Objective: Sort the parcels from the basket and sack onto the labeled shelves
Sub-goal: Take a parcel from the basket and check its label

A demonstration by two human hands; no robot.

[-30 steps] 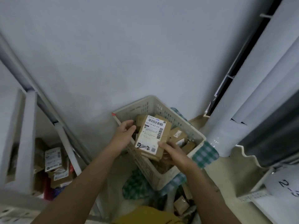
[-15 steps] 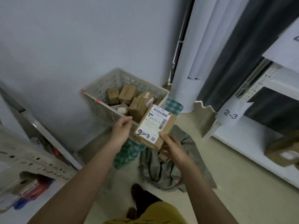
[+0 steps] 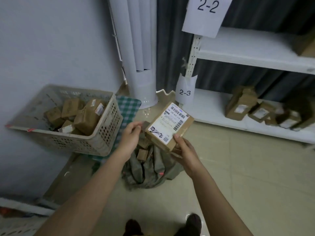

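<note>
A flat brown cardboard parcel with a white shipping label (image 3: 169, 124) is held in mid-air at the centre of the frame, above the grey-green cloth sack (image 3: 150, 169) slumped on the floor. The right hand (image 3: 185, 150) grips its lower right corner, thumb curled onto the labelled face. The left hand (image 3: 130, 134) is at its left edge with fingers curled against the side — it looks to be steadying rather than carrying.

The parcel seems light and stiff, judging by how easily one corner grip supports it; its taped cardboard is probably a little slick, so holding across opposite edges should be the safest way to set it down flat. A handwritten mark on the label seems to read 2, which may point to a shelf.

At the left of the frame, the white perforated plastic basket (image 3: 102, 138) holds more brown boxes. At the right stands the white metal shelf unit (image 3: 238, 50), with paper tags 2-2 (image 3: 207, 14) and 2-3 (image 3: 185, 91); several brown parcels (image 3: 241, 103) already lie on the lower shelf.
</note>
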